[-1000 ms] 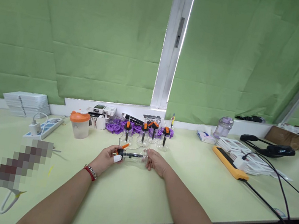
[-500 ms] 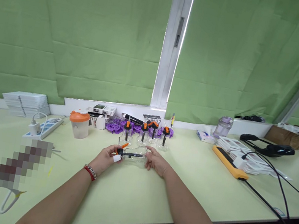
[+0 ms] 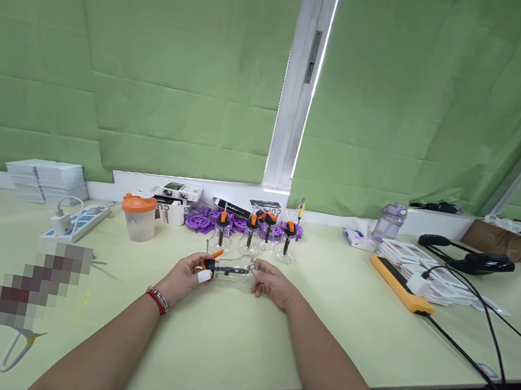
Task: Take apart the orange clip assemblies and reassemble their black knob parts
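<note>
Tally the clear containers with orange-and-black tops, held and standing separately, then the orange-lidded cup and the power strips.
Held clear container: 1
Standing clear containers: 4
Orange-lidded cup: 1
Power strips: 2
Total: 8

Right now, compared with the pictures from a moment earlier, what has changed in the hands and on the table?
The right hand's fingers have shifted slightly at the base of the bottle. Nothing was taken hold of or let go. The left hand stays at the cap end, the bottle still on its side; the standing bottles are unmoved.
</note>
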Action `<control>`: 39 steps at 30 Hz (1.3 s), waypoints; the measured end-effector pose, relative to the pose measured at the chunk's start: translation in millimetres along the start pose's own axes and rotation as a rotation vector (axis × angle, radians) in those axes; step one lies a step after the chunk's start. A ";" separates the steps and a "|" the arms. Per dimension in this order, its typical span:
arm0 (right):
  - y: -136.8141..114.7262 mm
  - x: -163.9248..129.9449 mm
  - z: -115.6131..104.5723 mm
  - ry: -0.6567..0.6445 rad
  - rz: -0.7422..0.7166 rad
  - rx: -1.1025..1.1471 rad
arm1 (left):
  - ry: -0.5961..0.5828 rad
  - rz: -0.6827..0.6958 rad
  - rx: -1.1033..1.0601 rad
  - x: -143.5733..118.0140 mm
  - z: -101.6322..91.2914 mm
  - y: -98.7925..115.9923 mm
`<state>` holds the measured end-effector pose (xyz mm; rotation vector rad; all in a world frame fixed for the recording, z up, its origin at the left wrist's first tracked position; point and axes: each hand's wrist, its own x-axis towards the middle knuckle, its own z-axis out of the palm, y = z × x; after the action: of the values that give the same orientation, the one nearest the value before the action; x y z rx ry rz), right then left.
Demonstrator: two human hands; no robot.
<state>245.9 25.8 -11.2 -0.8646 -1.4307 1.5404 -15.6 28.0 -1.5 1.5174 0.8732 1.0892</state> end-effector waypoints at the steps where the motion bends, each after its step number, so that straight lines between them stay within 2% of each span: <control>1: 0.4 0.2 -0.2 0.024 0.007 0.000 | 0.000 -0.001 0.000 0.1 0.0 0.0; 5: 3.5 3.5 -1.1 0.090 0.039 -0.001 | 0.000 -0.003 0.000 0.6 0.4 0.5; 18: 1.7 1.3 -0.4 0.016 0.018 0.011 | 0.004 -0.003 0.002 0.0 0.3 0.9; 26: 5.2 5.0 -0.8 0.094 0.045 -0.004 | -0.002 -0.014 -0.007 0.0 0.3 1.8; 32: 4.5 5.2 0.2 0.064 0.030 0.006 | -0.001 -0.015 -0.011 -0.3 0.9 2.4; 37: 1.1 0.3 -0.4 -0.013 0.006 -0.004 | 0.010 -0.014 -0.006 0.3 0.4 0.9; 39: 0.7 -0.6 -0.5 -0.001 0.007 -0.006 | 0.010 -0.013 -0.003 0.5 0.3 0.7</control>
<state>246.5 25.5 -12.0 -0.8734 -1.4354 1.5425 -15.1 28.3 -0.8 1.5033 0.8865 1.0892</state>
